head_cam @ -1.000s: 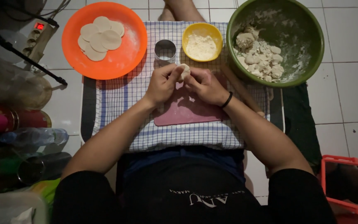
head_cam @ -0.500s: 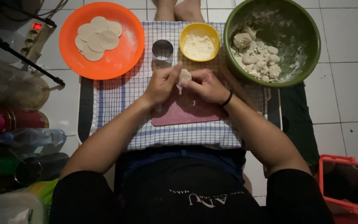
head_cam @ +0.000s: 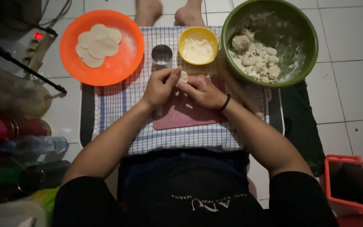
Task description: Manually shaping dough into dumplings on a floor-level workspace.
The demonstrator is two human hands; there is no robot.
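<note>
The left hand (head_cam: 159,86) and right hand (head_cam: 202,90) pinch a small dough piece (head_cam: 183,76) between their fingertips, just above the pink mat (head_cam: 181,115). The dough appears soft, light and easily deformed; grip it at the rim with light pressure. The metal cutter ring (head_cam: 162,55), yellow flour bowl (head_cam: 198,45) and green bowl (head_cam: 274,42) crowd the far edge. Open room lies on the checked cloth (head_cam: 114,109) toward the body.

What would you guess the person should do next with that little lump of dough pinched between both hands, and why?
Probably set the dough piece down on the pink mat to flatten it. The left hand and right hand hold it just above the mat, and the orange plate already carries flat rounds, so this lump looks unfinished.
</note>
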